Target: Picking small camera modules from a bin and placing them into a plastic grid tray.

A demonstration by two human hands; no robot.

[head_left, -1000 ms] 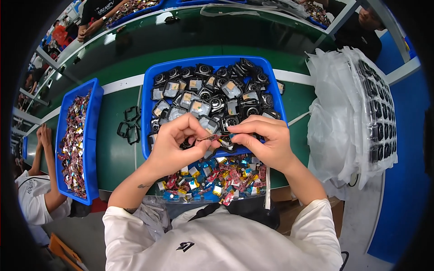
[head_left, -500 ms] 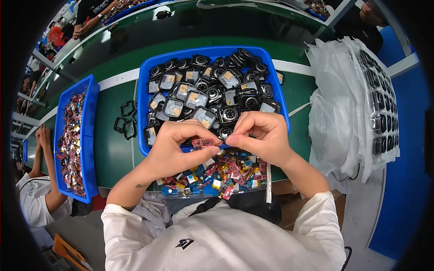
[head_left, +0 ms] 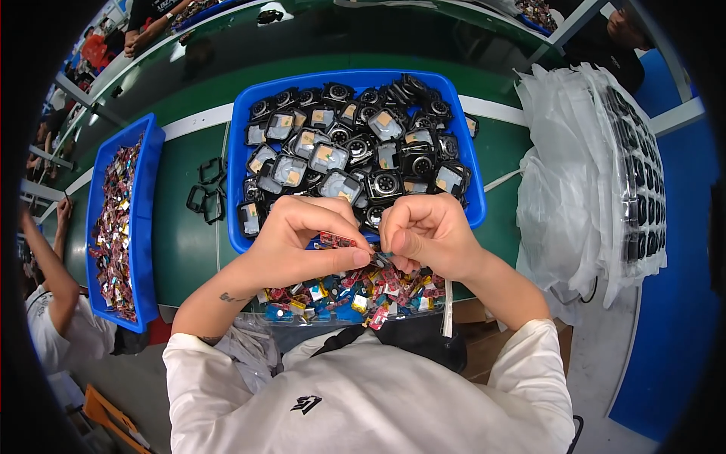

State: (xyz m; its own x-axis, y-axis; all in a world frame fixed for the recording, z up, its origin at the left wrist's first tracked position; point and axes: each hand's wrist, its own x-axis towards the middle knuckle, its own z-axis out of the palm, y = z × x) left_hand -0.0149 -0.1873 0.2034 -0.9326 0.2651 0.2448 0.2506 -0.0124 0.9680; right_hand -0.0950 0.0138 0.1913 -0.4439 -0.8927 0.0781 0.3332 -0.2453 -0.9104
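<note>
In front of me, both hands meet over the near edge of a blue tray [head_left: 236,170] full of black smartwatch cases [head_left: 329,157]. My left hand [head_left: 299,242] is closed in a pinch, with a small red circuit board [head_left: 336,240] showing between thumb and fingers. Close against it, my right hand [head_left: 435,240] is closed too, its thumb and forefinger pinching at a small dark piece [head_left: 382,259] between the hands. Fingers hide most of that piece, and I cannot make out its kind. Below lies a heap of small red boards and coloured parts [head_left: 363,299].
A second blue tray [head_left: 144,227] of small red parts stands at the left. Several black frames [head_left: 206,193] lie between the trays. Plastic-wrapped stacked trays of dark pieces [head_left: 597,181] rise at the right. Co-workers sit at the left and across the green bench [head_left: 189,257].
My right hand has turned inward and its fingers have curled lower. The small dark piece now shows between my hands. The view has shifted slightly, and a co-worker's arms at the left have moved.
</note>
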